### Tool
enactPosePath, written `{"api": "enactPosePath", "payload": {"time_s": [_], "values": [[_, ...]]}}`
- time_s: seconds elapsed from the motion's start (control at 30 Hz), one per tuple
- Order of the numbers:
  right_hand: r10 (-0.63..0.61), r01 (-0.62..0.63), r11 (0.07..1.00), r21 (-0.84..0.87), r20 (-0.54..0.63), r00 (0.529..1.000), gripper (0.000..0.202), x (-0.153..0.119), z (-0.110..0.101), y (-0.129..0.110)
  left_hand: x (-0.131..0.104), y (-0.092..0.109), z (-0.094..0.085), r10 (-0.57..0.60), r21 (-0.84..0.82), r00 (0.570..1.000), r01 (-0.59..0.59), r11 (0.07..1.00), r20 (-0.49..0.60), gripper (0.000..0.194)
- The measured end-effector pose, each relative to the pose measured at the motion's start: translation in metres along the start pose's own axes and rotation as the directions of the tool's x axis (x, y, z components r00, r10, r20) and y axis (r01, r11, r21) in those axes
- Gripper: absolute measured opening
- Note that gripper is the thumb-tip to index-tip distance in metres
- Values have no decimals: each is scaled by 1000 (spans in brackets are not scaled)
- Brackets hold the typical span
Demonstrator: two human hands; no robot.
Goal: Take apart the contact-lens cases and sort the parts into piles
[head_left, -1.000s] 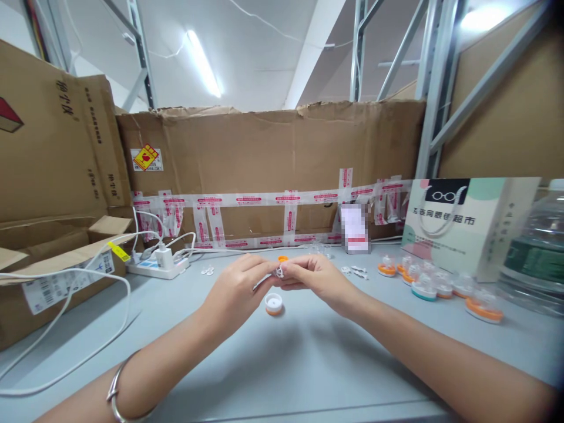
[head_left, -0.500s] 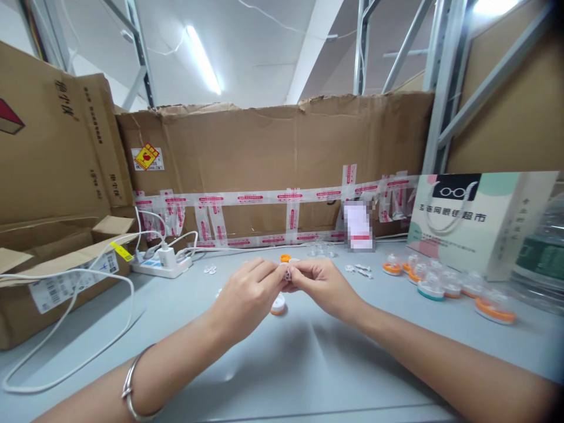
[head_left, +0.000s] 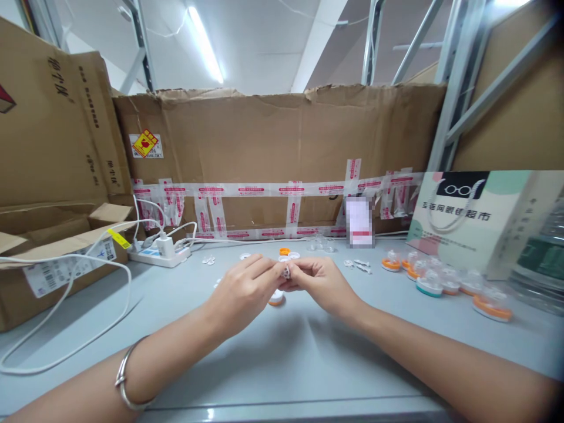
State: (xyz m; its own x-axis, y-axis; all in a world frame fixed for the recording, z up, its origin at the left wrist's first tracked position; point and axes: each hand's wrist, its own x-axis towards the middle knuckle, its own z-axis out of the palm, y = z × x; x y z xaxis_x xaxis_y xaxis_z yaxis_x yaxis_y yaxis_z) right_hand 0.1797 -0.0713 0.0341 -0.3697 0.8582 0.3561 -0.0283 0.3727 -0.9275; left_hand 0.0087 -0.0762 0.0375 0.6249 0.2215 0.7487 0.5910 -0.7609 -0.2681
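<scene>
My left hand (head_left: 252,289) and my right hand (head_left: 324,283) meet over the middle of the table, fingertips pinched together. Between them is a small white plastic part with holes (head_left: 286,271), mostly covered by the fingers. Just below the fingertips, a round white-and-orange piece (head_left: 276,298) rests on the table, partly hidden by my left hand. Behind the hands lie an orange ring (head_left: 284,251) and white round pieces (head_left: 294,255). Another white ring (head_left: 245,256) sits beyond my left knuckles.
Several clear-domed pieces with orange or teal bases (head_left: 429,285) stand at right, before a paper bag (head_left: 467,223) and a large plastic bottle (head_left: 541,252). Small white parts (head_left: 362,267) lie nearby. A power strip (head_left: 161,255), white cable (head_left: 127,294) and open carton (head_left: 66,282) occupy the left.
Both hands stay pinched together on the small white part, with little movement. The camera view has tilted slightly, showing more of the table's front edge and the pieces behind my hands.
</scene>
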Motion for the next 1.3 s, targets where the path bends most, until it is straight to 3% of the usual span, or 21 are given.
{"api": "enactPosePath", "payload": {"time_s": [0.13, 0.33, 0.5, 0.57, 0.7, 0.9, 1.0, 1.1, 1.17, 1.23, 1.3], "values": [[112, -113, 991, 66, 9, 994, 27, 1, 1, -1, 0, -3, 1, -65, -131, 997, 58, 990, -47, 15], [295, -296, 948, 119, 28, 955, 21, 6, -2, 0, 1, -6, 7, -295, -404, 955, 272, 874, 4, 11], [431, -440, 876, 198, 88, 898, 17, 5, -2, 3, -1, -2, 13, -296, -415, 955, 267, 870, -7, 12], [431, -444, 868, 221, 107, 896, 16, 5, -1, 3, -2, -1, 14, -341, -433, 940, 317, 844, 24, 12], [395, -394, 889, 232, 42, 918, 14, 5, 2, 3, -3, -3, 16, -493, -523, 862, 476, 708, 117, 13], [421, -400, 852, 338, 14, 907, 13, 5, 6, 8, 0, -8, 10, -406, -493, 914, 349, 797, -9, 12], [411, -401, 878, 260, 20, 912, 15, 8, 0, 6, 3, -9, 9, -534, -620, 839, 474, 626, 103, 14], [301, -300, 953, 36, -49, 952, 20, 17, -20, -2, 3, -8, 14, -636, -717, 697, 624, 311, 332, 20], [225, -234, 962, -137, -81, 971, 20, 23, -41, -9, 2, -8, 17, -647, -723, 619, 675, 149, 445, 23], [236, -252, 910, -330, -88, 968, 19, 27, -63, -15, 1, -7, 18, -629, -719, 580, 694, 49, 517, 22], [316, -306, 810, -501, -68, 946, 19, 28, -80, -17, 0, -7, 19, -605, -718, 571, 696, -1, 555, 21]]}}
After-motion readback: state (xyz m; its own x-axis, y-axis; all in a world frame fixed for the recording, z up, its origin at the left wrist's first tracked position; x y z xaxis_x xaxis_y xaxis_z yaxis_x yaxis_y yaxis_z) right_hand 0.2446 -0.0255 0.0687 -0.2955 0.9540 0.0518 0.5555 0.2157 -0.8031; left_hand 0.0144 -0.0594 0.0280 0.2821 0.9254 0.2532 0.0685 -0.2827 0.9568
